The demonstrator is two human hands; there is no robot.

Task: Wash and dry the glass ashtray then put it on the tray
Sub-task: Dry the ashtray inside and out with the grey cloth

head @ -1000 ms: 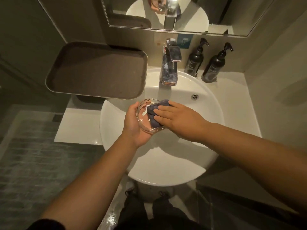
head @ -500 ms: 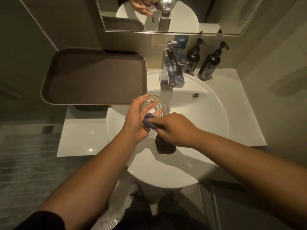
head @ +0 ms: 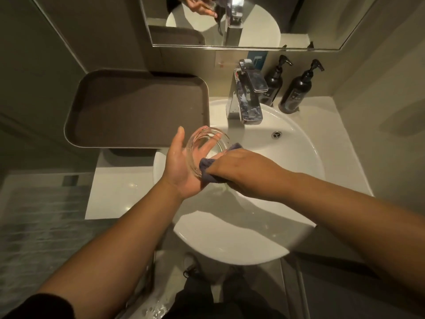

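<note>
Left hand cradles glass ashtray over the sink, fingers spread behind it; right hand fingers pinch grey cloth against its rim.

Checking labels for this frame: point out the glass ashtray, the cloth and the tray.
glass ashtray [head: 203, 143]: head view, on the clear wall above the left hand's fingers.
cloth [head: 207, 172]: head view, on the grey fold at the ashtray's lower edge.
tray [head: 138, 111]: head view, on its bare brown floor.

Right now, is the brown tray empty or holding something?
Empty: the tray shows only bare brown surface; the glass ashtray is in the left hand.
</note>
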